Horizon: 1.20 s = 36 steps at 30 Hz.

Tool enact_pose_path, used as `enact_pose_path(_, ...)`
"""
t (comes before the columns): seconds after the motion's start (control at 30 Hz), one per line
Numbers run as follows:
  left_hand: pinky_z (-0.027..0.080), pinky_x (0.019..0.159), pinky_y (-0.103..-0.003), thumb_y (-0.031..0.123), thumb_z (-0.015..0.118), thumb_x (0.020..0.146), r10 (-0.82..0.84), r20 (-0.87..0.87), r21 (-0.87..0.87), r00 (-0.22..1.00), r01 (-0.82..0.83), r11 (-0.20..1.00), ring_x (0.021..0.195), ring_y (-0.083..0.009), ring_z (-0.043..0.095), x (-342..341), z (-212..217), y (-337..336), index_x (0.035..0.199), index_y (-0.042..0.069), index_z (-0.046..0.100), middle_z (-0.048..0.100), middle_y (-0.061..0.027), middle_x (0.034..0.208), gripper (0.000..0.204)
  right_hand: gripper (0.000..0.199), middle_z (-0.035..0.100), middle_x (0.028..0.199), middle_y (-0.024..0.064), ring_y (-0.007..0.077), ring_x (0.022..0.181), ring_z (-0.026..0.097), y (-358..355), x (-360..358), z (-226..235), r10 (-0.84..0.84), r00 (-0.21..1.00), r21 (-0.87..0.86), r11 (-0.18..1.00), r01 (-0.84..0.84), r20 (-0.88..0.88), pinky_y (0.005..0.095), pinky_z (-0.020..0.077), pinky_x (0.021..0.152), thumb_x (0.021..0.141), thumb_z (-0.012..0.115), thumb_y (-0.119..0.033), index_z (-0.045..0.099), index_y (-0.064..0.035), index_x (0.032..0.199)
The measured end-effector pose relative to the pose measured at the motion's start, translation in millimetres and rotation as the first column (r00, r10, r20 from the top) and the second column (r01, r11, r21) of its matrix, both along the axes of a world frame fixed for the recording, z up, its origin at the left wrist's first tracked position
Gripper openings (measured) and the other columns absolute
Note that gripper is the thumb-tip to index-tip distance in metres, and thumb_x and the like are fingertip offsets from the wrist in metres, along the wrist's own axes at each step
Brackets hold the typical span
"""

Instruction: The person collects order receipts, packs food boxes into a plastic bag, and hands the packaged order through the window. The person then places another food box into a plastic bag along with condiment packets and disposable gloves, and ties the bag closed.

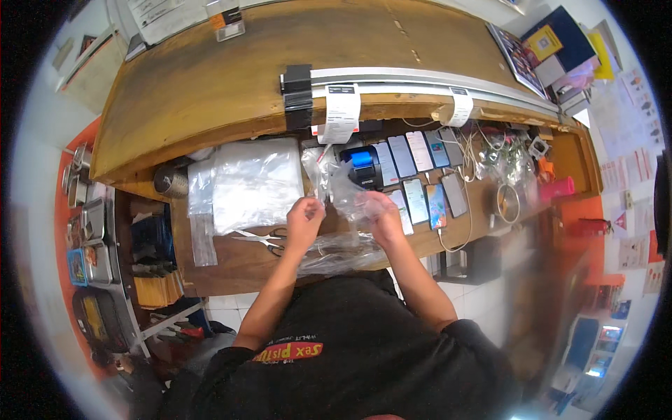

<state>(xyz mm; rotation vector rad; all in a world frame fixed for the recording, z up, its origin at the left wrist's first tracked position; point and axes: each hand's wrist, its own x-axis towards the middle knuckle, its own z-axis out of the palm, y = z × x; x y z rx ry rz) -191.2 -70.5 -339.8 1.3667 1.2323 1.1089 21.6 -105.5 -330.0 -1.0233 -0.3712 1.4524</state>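
Note:
A clear plastic bag (346, 189) is stretched between my hands above the wooden counter. My left hand (306, 220) pinches it at its left side, fingertips pressed together. My right hand (385, 218) grips the other side, its fingers closed on the thin film. More crumpled clear plastic (343, 255) lies on the counter just below the hands, at the front edge. To the left of my left hand rests a pair of scissors (260, 240) with dark handles. Beyond them is a thick stack of flat clear bags (255, 183).
A small black printer with a blue part (362, 161) stands behind my hands. Several phones (415, 201) lie in rows to the right, with white cables (458, 238) among them. Paper slips (341, 112) hang from a rail on the raised shelf (259, 52). A pink cylinder (557, 189) lies far right.

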Motion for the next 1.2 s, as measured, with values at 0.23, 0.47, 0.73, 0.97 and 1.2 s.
enact_pose_path(0.23, 0.048, 0.069, -0.029, 0.002, 0.066, 0.077, -0.349, -0.253, -0.071, 0.902, 0.343, 0.937, 0.075, -0.0132, 0.059, 34, -3, -17, 0.102, -0.002, 0.063, 0.065, -0.0055, 0.087, 0.026, 0.033, 0.067, 0.111, 0.006, 0.0156, 0.099, 0.061, -28, -14, -19, 0.133, 0.854, 0.016, 0.987, -0.163, 0.503, 0.0299, 0.0498, 0.086, 0.078, 0.06, 0.005, 0.066, -0.003, 0.109)
enact_pose_path(0.47, 0.052, 0.077, -0.031, 0.008, 0.069, 0.085, -0.14, -0.203, -0.076, 0.969, 0.127, 0.989, 0.086, -0.0185, 0.065, 4, -37, -7, 0.106, -0.001, 0.063, 0.068, -0.0123, 0.097, 0.023, 0.019, 0.07, 0.097, 0.0086, 0.0135, 0.092, 0.063, -46, 5, -45, -0.036, 0.671, 0.054, 0.999, -0.007, 0.741, 0.0303, 0.0514, 0.076, 0.078, 0.062, 0.005, 0.069, -0.0021, 0.095)
enact_pose_path(0.73, 0.031, 0.105, -0.053, 0.039, 0.08, 0.075, 0.101, -0.77, 0.137, 0.63, 0.008, 0.991, 0.125, -0.0463, 0.039, -47, -46, -67, 0.135, -0.009, 0.041, 0.044, -0.0312, 0.133, 0.086, 0.019, 0.067, 0.091, 0.0174, 0.037, 0.09, 0.063, -74, -17, -73, -0.268, 0.39, 0.397, 0.868, -0.299, 0.881, 0.0418, 0.0502, 0.078, 0.069, 0.061, -0.001, 0.068, -0.0036, 0.087)
enact_pose_path(0.97, 0.049, 0.076, -0.035, 0.024, 0.072, 0.086, -0.561, -0.029, -0.544, 0.827, 0.458, 0.703, 0.077, -0.0236, 0.06, -93, -166, -81, 0.117, -0.002, 0.054, 0.061, -0.0103, 0.083, 0.044, 0.015, 0.067, 0.078, 0.0191, 0.0369, 0.072, 0.066, -86, -32, -162, 0.3, 0.027, -0.228, 0.775, -0.589, 0.953, 0.0478, 0.0511, 0.064, 0.066, 0.063, -0.014, 0.07, -0.0058, 0.076)
enact_pose_path(1.2, 0.046, 0.069, -0.03, 0.011, 0.066, 0.085, -0.59, -0.12, -0.519, 0.798, 0.456, 0.723, 0.072, -0.0151, 0.054, -29, -62, -67, 0.105, -0.002, 0.054, 0.059, -0.0079, 0.08, 0.028, 0.018, 0.068, 0.085, 0.0222, 0.0395, 0.081, 0.068, -51, -62, -158, 0.237, -0.023, -0.226, 0.882, -0.413, 0.971, 0.0487, 0.0549, 0.073, 0.073, 0.06, -0.013, 0.068, 0.0029, 0.077)
